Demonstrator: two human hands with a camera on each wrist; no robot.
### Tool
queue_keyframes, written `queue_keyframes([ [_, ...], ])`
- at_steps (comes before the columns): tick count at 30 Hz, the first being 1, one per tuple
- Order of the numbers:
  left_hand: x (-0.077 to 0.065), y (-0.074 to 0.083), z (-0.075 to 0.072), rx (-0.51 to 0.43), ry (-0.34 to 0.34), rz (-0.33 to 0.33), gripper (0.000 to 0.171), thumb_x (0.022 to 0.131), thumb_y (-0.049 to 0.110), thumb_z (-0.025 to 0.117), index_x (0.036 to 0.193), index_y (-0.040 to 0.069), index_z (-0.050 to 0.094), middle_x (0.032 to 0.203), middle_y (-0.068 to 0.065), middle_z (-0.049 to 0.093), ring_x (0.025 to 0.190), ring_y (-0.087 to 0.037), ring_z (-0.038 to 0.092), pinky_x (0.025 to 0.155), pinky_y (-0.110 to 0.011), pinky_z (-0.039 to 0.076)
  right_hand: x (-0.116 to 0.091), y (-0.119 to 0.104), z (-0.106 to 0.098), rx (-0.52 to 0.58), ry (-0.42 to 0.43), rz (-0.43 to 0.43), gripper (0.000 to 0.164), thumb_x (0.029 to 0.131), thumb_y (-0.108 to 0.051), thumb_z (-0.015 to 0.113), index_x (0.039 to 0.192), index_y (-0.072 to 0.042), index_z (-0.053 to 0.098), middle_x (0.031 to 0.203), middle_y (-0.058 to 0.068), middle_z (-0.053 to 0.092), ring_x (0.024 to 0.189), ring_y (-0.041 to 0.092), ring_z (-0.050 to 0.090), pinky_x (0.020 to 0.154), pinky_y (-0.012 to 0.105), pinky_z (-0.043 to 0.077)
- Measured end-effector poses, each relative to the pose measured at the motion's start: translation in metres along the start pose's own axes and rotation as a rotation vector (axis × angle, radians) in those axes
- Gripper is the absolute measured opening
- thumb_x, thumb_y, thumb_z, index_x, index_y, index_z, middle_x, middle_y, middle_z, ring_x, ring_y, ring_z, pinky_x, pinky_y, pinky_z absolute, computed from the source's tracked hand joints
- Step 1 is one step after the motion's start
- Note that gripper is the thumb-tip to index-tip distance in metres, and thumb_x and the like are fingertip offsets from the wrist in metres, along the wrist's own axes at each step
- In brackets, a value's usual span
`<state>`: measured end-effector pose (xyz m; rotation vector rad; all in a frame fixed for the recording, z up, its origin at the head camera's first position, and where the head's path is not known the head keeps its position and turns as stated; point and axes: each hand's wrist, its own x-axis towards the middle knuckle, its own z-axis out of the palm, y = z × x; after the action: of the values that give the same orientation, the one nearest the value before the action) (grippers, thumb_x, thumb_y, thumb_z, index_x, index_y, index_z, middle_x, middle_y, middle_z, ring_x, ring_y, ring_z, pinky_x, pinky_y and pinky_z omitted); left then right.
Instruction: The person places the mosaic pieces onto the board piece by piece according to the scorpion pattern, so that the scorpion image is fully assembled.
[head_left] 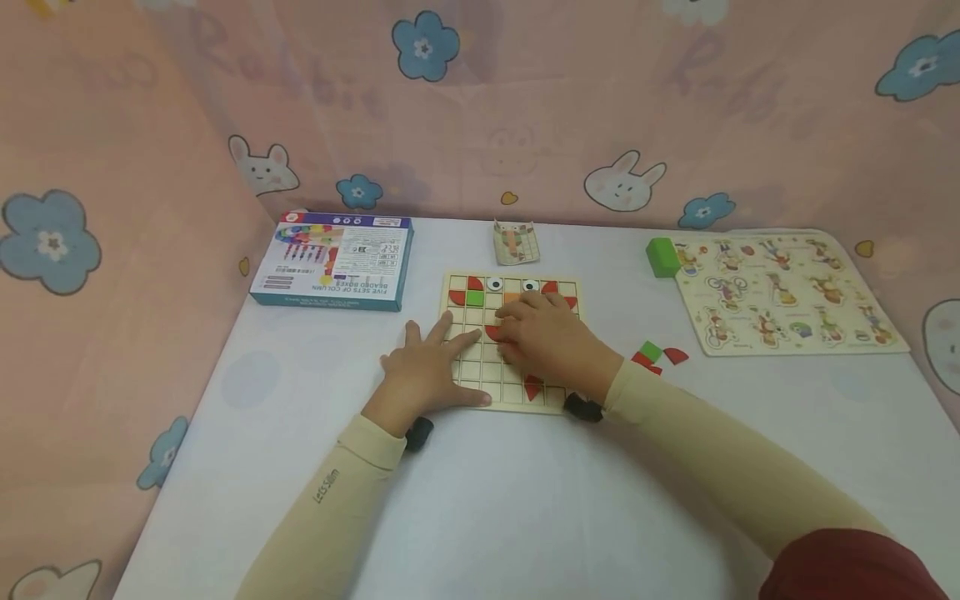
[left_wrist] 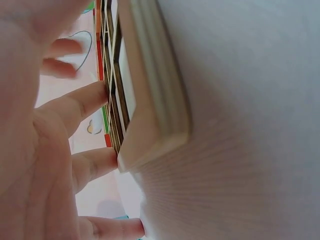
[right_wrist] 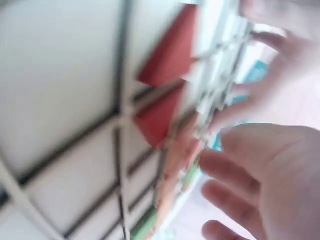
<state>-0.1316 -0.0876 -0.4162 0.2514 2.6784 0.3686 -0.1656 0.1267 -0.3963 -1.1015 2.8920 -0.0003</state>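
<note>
A wooden grid board (head_left: 470, 372) lies on the table with coloured flat pieces in some squares. My left hand (head_left: 422, 371) is spread at its left edge, thumb along the near edge and fingertips touching the frame in the left wrist view. Over the board's right half, my right hand (head_left: 551, 337) has curled fingers and pinches a red quarter-circle piece (head_left: 492, 333) at a middle square. Two round eye pieces (head_left: 495, 284) sit in the far row, with red pieces (head_left: 550, 287) and a green square (head_left: 475, 297) around. More red pieces (right_wrist: 170, 47) lie nearer in the grid.
Loose red and green pieces (head_left: 651, 350) lie right of the board. A green block (head_left: 662, 257) touches a picture puzzle board (head_left: 795, 292). A boxed bead set (head_left: 330, 262) stands at left, and a small pattern card (head_left: 516, 243) lies behind the grid.
</note>
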Motion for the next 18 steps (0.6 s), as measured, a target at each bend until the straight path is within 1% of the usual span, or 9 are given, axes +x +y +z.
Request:
queue_keyframes([
  [3,-0.001,0.0,-0.001,-0.011,0.005,0.001,0.103,0.074,0.072,0.086,0.163,0.044,0.042,0.177,-0.004,0.016,0.152,-0.051,0.02,0.102,-0.083,0.036,-0.012,0.009,-0.012,0.103,0.018,0.105,0.026,0.104,-0.032,0.07,0.124,-0.016,0.078,0.139,0.003,0.067,0.132,0.032,0.054,0.11,0.054,0.044],
  [5,-0.001,0.001,-0.001,-0.018,0.008,0.005,0.103,0.074,0.071,0.086,0.162,0.043,0.042,0.177,-0.004,0.016,0.152,-0.051,0.019,0.102,-0.083,0.035,-0.026,0.021,-0.02,0.158,0.025,0.193,0.027,0.103,-0.029,0.072,0.125,-0.014,0.077,0.136,0.005,0.069,0.13,0.033,0.056,0.109,0.054,0.045],
  [7,-0.001,0.001,-0.001,-0.027,0.006,0.006,0.103,0.074,0.07,0.087,0.163,0.043,0.042,0.177,-0.004,0.016,0.153,-0.052,0.018,0.102,-0.084,0.035,-0.046,0.037,-0.027,0.204,0.007,0.288,0.029,0.102,-0.026,0.073,0.127,-0.011,0.076,0.133,0.009,0.07,0.129,0.035,0.056,0.109,0.056,0.046],
  [9,-0.002,0.001,-0.001,-0.035,0.003,0.008,0.103,0.074,0.069,0.087,0.163,0.042,0.043,0.177,-0.004,0.015,0.153,-0.052,0.017,0.102,-0.084,0.034,-0.069,0.054,-0.029,0.222,-0.024,0.389,0.031,0.102,-0.025,0.073,0.129,-0.009,0.074,0.131,0.014,0.071,0.127,0.038,0.057,0.107,0.058,0.046],
  [12,-0.002,0.0,-0.002,-0.042,0.002,0.007,0.103,0.074,0.068,0.088,0.163,0.041,0.043,0.177,-0.005,0.015,0.153,-0.053,0.017,0.101,-0.085,0.034,-0.105,0.08,-0.027,0.248,-0.081,0.515,0.037,0.102,-0.026,0.072,0.134,-0.006,0.072,0.128,0.021,0.071,0.12,0.043,0.058,0.099,0.062,0.05],
  [15,-0.003,0.0,-0.002,-0.044,0.001,0.013,0.103,0.074,0.068,0.088,0.163,0.041,0.043,0.177,-0.006,0.016,0.152,-0.052,0.018,0.1,-0.085,0.034,-0.138,0.099,-0.018,0.27,-0.136,0.591,0.04,0.102,-0.028,0.071,0.135,-0.005,0.071,0.126,0.026,0.069,0.119,0.048,0.057,0.095,0.066,0.05],
  [18,-0.002,-0.001,-0.001,-0.048,-0.001,0.02,0.103,0.074,0.068,0.088,0.163,0.041,0.043,0.177,-0.006,0.015,0.152,-0.053,0.017,0.1,-0.086,0.033,-0.16,0.107,-0.007,0.301,-0.173,0.61,0.038,0.102,-0.025,0.07,0.134,-0.004,0.072,0.129,0.026,0.069,0.124,0.051,0.054,0.1,0.069,0.046],
])
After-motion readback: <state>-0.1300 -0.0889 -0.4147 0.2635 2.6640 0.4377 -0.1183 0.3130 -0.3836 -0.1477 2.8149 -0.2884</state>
